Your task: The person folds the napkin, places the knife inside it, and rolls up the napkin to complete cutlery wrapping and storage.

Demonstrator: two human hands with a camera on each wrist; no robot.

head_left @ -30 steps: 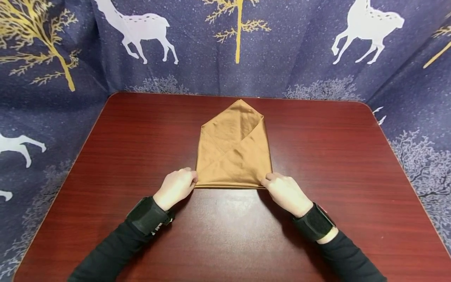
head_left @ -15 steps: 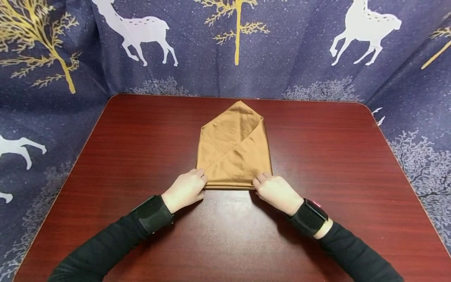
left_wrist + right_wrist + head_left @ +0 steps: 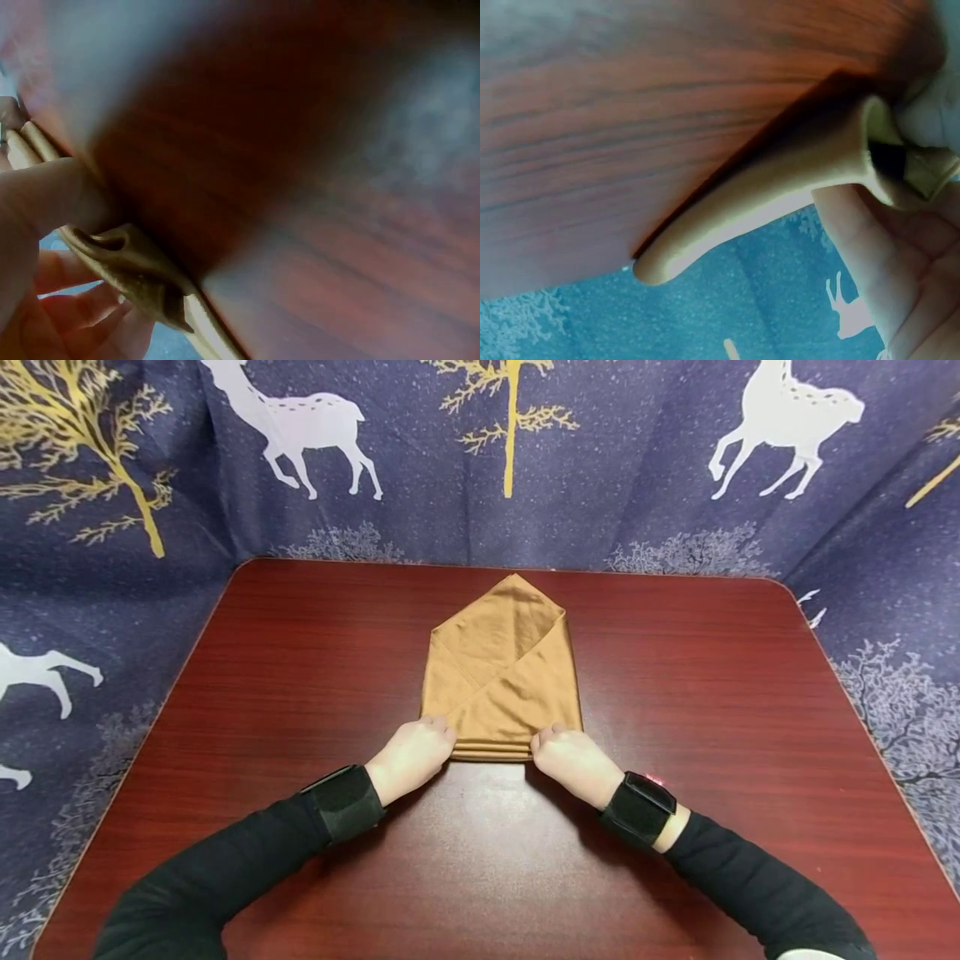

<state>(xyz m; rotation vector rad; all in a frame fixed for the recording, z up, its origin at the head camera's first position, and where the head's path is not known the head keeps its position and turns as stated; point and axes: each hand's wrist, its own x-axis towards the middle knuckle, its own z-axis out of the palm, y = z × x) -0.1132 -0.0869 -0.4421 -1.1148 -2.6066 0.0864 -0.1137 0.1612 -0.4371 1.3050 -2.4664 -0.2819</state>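
Note:
A shiny gold satin cloth (image 3: 498, 685) lies folded flat on the table, pointed at its far end, with crossing flaps like an envelope. Its near edge is turned up into a narrow layered band (image 3: 491, 750). My left hand (image 3: 414, 755) pinches this band toward its left end; in the left wrist view the thumb lies over the cloth (image 3: 135, 270) and the fingers are behind it. Toward the band's right end, my right hand (image 3: 576, 765) grips it. The right wrist view shows the cloth's open rolled end (image 3: 780, 180) beside my fingers (image 3: 877, 262).
A reddish-brown wooden table (image 3: 315, 635) with rounded far corners carries the cloth. Behind and at both sides hangs a dark blue curtain (image 3: 420, 452) with white deer and yellow trees. Black bands (image 3: 345, 802) wrap both wrists.
Both hands have moved inward along the cloth's near edge, closer to each other. The band at that edge has become thicker, with more layers showing. The far point stays nearly in place.

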